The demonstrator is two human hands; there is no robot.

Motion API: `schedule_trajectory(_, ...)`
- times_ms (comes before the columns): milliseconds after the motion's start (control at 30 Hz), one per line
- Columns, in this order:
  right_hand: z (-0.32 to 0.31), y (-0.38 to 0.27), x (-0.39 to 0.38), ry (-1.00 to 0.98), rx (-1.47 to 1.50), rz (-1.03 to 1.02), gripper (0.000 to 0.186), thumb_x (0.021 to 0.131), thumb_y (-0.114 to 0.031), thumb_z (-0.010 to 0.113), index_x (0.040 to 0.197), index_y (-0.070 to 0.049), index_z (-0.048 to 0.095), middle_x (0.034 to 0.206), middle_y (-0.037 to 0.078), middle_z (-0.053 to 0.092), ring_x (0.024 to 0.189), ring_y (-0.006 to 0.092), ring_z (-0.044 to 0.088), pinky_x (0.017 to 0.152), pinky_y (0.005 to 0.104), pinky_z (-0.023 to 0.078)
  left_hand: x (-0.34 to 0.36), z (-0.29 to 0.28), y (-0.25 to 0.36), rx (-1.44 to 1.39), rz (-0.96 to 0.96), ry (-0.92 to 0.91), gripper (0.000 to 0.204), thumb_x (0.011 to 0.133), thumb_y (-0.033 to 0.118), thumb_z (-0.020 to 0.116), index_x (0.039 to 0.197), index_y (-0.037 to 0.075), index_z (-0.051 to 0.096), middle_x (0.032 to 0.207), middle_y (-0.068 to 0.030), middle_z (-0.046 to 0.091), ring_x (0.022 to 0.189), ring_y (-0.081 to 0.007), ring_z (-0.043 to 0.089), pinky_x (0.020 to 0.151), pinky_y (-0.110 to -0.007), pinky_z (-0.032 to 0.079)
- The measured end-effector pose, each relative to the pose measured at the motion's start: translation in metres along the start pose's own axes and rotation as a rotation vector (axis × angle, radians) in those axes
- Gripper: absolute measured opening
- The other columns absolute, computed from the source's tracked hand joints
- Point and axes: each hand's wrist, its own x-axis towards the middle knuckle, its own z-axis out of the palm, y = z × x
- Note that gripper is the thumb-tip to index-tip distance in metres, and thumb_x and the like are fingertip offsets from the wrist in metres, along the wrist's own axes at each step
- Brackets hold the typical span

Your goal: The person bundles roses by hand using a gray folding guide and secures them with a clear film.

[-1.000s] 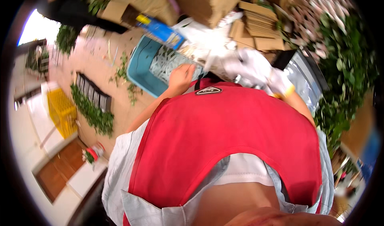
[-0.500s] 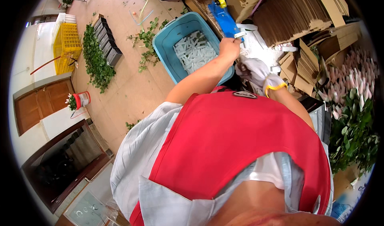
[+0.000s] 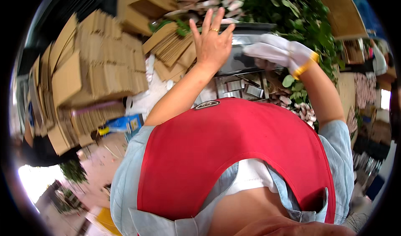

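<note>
My bare left hand (image 3: pixel 213 42), a ring on one finger, is raised with its fingers spread and nothing in it. It hangs at the left end of a dark, shiny, box-like thing (image 3: pixel 240 54) with a black rim. On my right hand (image 3: pixel 277 54) is a white glove with a yellow cuff. Its fingers reach out toward the left hand, over the right part of the dark box, and I see nothing held. Behind both hands lie pale pink wrapped flower heads (image 3: pixel 200 0) and green leafy stems (image 3: pixel 288 17).
Stacked brown cardboard (image 3: pixel 98 60) fills the left side, with smaller folded cardboard pieces (image 3: pixel 175 46) nearer my left hand. Below the dark box is a compartment of small pale pieces (image 3: pixel 240 88). A blue box (image 3: pixel 123 123) stands at the left. Another person's dark sleeve (image 3: pixel 44 154) shows at far left.
My body has turned right, away from the blue tub, toward the flowers. The small white piece at my left hand is gone and its fingers are spread. The gloved hand has stretched out.
</note>
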Motion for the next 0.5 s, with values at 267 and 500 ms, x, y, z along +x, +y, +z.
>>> schedule_trajectory(267,-0.007,-0.011,-0.015,0.223,-1.270,0.063,0.048,0.078,-0.049,0.057,0.097,-0.007,0.070,0.090,0.014,0.068,0.088,0.0289,0.066,0.073,0.0390,0.052,-0.021,0.029,-0.023,-0.423,-0.417,-0.123,0.101,0.073,0.018,0.079,0.150,0.009,0.014,0.148,-0.0239,0.025,0.136,-0.0362,0.030,0.112,-0.045,0.025)
schedule_trajectory(500,0.010,0.058,0.051,0.391,-1.102,-1.162,0.058,0.077,-0.039,0.063,0.129,-0.016,0.051,0.140,0.013,0.044,0.133,0.0337,0.034,0.105,0.0480,0.032,-0.008,0.025,-0.047,-0.895,-0.765,-0.554,0.044,0.091,0.013,0.060,0.131,0.001,0.047,0.132,-0.0147,0.052,0.121,-0.0231,0.048,0.103,-0.034,0.036)
